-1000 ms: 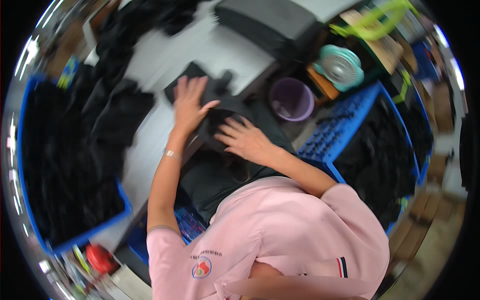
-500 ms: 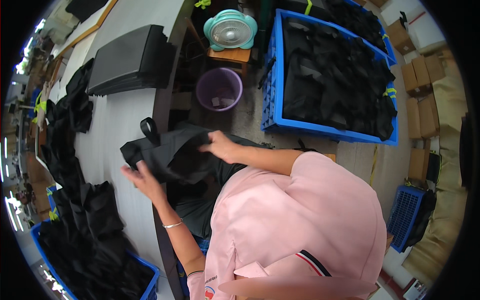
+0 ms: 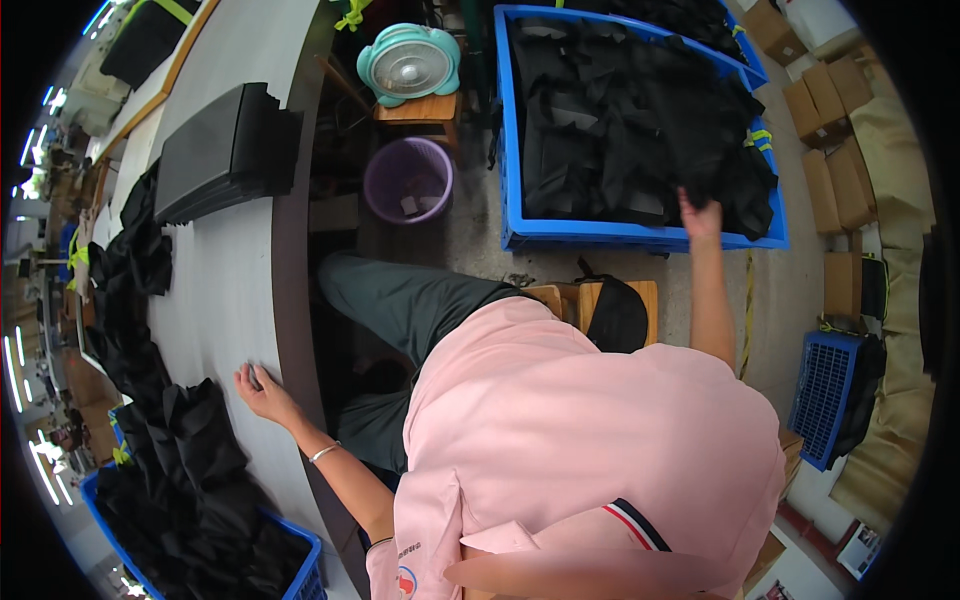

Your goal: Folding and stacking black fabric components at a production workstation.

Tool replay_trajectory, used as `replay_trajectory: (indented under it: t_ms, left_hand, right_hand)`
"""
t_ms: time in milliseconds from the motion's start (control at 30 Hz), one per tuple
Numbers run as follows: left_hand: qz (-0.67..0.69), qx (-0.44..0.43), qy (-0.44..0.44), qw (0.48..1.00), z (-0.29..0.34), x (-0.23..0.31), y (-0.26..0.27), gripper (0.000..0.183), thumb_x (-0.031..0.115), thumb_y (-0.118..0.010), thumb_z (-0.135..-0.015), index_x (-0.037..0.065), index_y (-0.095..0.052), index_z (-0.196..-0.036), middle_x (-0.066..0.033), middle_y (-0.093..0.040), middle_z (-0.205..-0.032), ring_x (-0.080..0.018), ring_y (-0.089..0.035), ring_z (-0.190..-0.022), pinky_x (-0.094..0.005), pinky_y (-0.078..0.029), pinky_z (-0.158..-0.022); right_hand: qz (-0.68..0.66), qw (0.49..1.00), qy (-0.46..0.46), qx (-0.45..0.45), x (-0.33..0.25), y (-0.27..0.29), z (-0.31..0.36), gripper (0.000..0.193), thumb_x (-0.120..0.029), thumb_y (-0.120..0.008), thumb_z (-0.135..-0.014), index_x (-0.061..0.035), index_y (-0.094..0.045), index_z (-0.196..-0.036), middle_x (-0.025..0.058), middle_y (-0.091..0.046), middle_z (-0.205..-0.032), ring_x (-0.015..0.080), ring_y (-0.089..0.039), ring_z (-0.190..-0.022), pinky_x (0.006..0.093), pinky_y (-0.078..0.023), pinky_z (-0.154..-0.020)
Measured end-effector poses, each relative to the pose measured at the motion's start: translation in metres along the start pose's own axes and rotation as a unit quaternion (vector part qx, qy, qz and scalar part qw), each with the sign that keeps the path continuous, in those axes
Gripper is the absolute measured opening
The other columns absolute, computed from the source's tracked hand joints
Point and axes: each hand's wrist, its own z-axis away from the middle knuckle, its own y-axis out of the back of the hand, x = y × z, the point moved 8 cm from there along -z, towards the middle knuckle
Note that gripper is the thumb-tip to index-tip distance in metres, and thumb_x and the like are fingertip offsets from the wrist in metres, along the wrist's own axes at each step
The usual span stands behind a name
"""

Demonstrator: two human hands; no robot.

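Note:
My right hand is stretched out to the near side of a large blue crate. Its fingers are closed on the edge of a black fabric bag, which lies smeared by motion over the heap of black bags inside. My left hand rests palm up near the edge of the grey table, fingers loosely curled and apart. A small dark patch shows between those fingers; whether it is a thing or shadow I cannot tell.
On the table stands a stack of black sheets. Black fabric trails down to a blue basket at the lower left. Beyond my legs are a purple bin, a turquoise fan and a wooden stool. Cardboard boxes line the right.
The black bag has gone from my lap to the crate in my right hand, which swung far right. My left hand let go of it and dropped back toward me along the table.

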Motion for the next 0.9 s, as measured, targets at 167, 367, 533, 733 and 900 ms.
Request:
replay_trajectory:
  t_ms: [167,367,533,733,900]
  left_hand:
    - [0.020,-0.033,0.004,0.999,0.001,-0.021,-0.002,0.028,0.015,-0.062,-0.095,-0.003,-0.067,-0.115,-0.0161,-0.061,-0.130,-0.0279,-0.058,-0.121,-0.0376,-0.043,-0.105]
    - [-0.008,-0.032,-0.017,0.999,0.001,-0.006,-0.001,0.027,0.015,-0.062,-0.095,-0.004,-0.067,-0.115,-0.0160,-0.061,-0.130,-0.0289,-0.057,-0.121,-0.0381,-0.043,-0.105]
    - [-0.038,-0.040,-0.024,0.998,0.001,-0.009,-0.002,0.028,0.016,-0.063,-0.095,-0.003,-0.067,-0.116,-0.0162,-0.060,-0.131,-0.0295,-0.056,-0.122,-0.0380,-0.042,-0.106]
    - [-0.037,-0.033,-0.007,0.999,0.004,-0.002,0.001,0.028,0.015,-0.063,-0.096,-0.004,-0.066,-0.117,-0.0161,-0.061,-0.130,-0.0291,-0.057,-0.122,-0.0377,-0.042,-0.106]
    - [-0.016,-0.031,0.012,0.999,0.004,0.001,-0.001,0.029,0.013,-0.061,-0.098,-0.004,-0.062,-0.121,-0.0151,-0.062,-0.128,-0.0258,-0.059,-0.116,-0.0364,-0.044,-0.103]
  right_hand:
    - [0.213,0.922,0.181,0.267,-0.112,0.081,-0.047,0.042,-0.003,-0.077,-0.080,0.0078,-0.061,-0.118,0.0223,-0.060,-0.127,0.0371,-0.063,-0.111,0.0551,-0.059,-0.086]
    - [0.450,0.700,0.208,0.515,-0.089,0.099,0.017,0.047,-0.003,-0.064,-0.082,0.0081,-0.052,-0.127,0.0278,-0.053,-0.128,0.0441,-0.056,-0.118,0.0485,-0.050,-0.100]
    - [0.579,0.591,0.295,0.478,-0.067,0.054,0.036,0.048,-0.008,-0.062,-0.086,0.0037,-0.050,-0.131,0.0240,-0.044,-0.138,0.0411,-0.052,-0.121,0.0483,-0.044,-0.102]
    - [0.554,0.646,0.446,0.276,-0.068,-0.038,0.019,0.048,-0.009,-0.060,-0.091,0.0033,-0.048,-0.135,0.0225,-0.042,-0.142,0.0361,-0.056,-0.119,0.0439,-0.046,-0.101]
    - [0.563,0.680,0.429,0.191,-0.053,-0.087,-0.049,0.050,-0.007,-0.062,-0.091,0.0045,-0.046,-0.137,0.0234,-0.044,-0.139,0.0323,-0.066,-0.105,0.0386,-0.050,-0.097]
